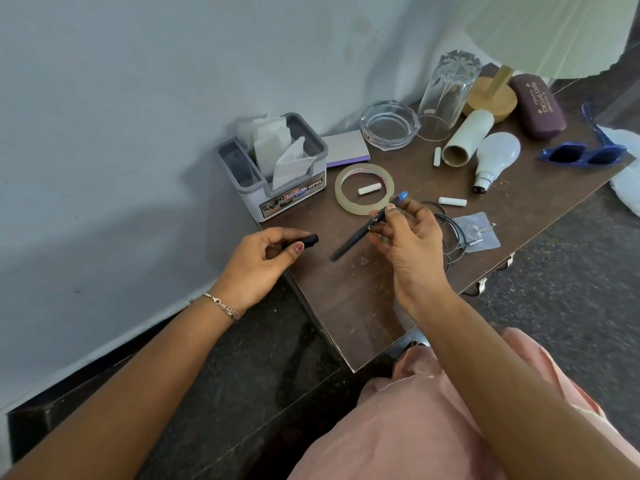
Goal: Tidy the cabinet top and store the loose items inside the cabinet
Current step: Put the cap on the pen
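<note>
Pink cloth [398, 427] lowest. Left hand [266, 258] pinches cap [310, 240] at cabinet top [346, 306] left edge; right hand [408, 244] grips uncapped pen [360, 237], tape [356, 208] just behind.

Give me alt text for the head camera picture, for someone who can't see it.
The right hand holds a black pen with a blue end and the left hand pinches a small black cap, apart, above a brown cabinet top. On it are a tape roll, a light bulb, an upturned glass and blue sunglasses.
</note>
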The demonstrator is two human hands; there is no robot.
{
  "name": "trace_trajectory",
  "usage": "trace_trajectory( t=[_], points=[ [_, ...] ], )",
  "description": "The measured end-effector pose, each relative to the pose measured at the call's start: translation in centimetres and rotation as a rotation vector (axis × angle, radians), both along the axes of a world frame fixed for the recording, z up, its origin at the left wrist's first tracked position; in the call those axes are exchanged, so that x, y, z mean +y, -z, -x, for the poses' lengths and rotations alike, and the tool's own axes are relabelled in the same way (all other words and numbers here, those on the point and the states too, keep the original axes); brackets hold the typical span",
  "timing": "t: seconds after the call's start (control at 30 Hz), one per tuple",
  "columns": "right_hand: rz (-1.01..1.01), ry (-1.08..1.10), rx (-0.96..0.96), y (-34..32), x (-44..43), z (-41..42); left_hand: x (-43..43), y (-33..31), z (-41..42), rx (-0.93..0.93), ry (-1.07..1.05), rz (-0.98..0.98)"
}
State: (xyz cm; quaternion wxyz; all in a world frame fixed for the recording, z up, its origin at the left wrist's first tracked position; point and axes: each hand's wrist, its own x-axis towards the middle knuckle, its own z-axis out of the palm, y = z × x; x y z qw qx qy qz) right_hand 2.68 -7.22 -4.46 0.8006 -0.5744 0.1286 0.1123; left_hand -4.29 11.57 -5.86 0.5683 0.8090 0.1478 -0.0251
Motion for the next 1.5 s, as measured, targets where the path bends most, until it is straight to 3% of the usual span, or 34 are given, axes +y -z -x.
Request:
trace_trajectory(
  t=[0.13,0.3,0.47,0.83,1.1,1.5],
  points=[
    [0.128,-0.186,-0.04,0.1,-0.2,0.1,-0.5,-0.5,-0.4,-0.021,-0.006,0.024],
    [0.753,-0.463,-0.513,0.5,-0.7,-0.4,-1.0,-1.1,-0.8,-0.042,-0.072,0.114],
    [0.999,-0.528,-0.651,0.3,-0.9,-0.5,-1.2,-1.4,-0.9,-0.041,-0.121,0.166],
    [1.166,-0.528,-0.745,-0.2,-0.7,-0.2,-1.3,-1.5,-0.8,-0.046,-0.113,0.184],
    [1.136,-0.417,-0.738,-0.5,-0.9,-0.1,-0.9,-1.9,-1.0,-0.074,-0.158,0.136],
    [1.125,-0.499,-0.761,-0.6,-0.5,0.1,-1.7,-1.4,-0.8,-0.062,-0.085,0.153]
  ],
)
